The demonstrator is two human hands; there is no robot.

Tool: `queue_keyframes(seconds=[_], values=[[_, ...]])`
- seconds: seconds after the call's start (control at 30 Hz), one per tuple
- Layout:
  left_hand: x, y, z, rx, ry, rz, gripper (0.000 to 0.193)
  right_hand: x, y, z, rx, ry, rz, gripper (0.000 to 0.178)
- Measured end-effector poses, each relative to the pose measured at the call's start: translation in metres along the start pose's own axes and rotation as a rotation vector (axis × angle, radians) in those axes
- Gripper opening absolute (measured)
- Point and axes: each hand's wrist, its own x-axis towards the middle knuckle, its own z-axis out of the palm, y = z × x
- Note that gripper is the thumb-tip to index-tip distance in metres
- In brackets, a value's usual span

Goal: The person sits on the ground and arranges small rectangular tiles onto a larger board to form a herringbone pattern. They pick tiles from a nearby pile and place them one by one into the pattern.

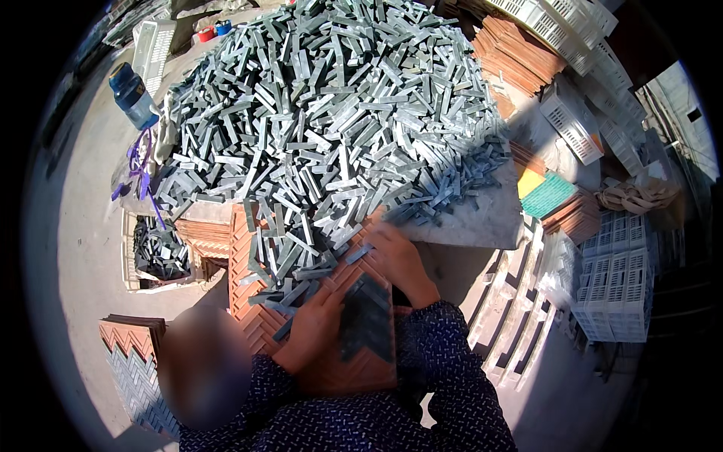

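Observation:
A terracotta-coloured tray with a herringbone pattern of slots lies in front of me, partly filled with dark grey strips. Over its far edge, my right hand pinches a light grey stone strip. My left hand rests on the tray's left part with its fingers drawn together; what they hold, if anything, is hidden. Loose strips spill toward the left hand from a large heap of grey stone strips. Another herringbone tray sits on the left, partly under them.
A white crate of dark strips and a stack of filled trays stand left. A blue bottle is at the far left. Pallets, white crates and stacked terracotta trays stand right.

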Motion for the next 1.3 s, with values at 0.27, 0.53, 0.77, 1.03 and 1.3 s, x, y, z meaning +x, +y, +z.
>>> queue_keyframes(seconds=[0.27,0.53,0.77,1.03,1.3], values=[[-0.002,0.005,-0.021,-0.137,0.068,-0.003,0.012,-0.035,-0.014,-0.011,0.260,0.000,0.280,0.018],[-0.005,0.005,-0.016,-0.173,0.027,-0.047,0.016,-0.058,-0.032,-0.005,0.085,0.089,0.326,0.010],[-0.010,0.004,-0.021,-0.156,0.021,-0.068,0.016,-0.054,-0.034,0.004,0.051,0.136,0.331,0.010],[-0.009,0.011,-0.024,-0.200,0.042,-0.045,0.011,-0.040,-0.035,0.007,0.115,0.138,0.276,0.008],[-0.021,-0.001,-0.030,-0.198,0.037,-0.074,0.009,-0.032,-0.030,0.002,0.116,0.077,0.283,0.014]])
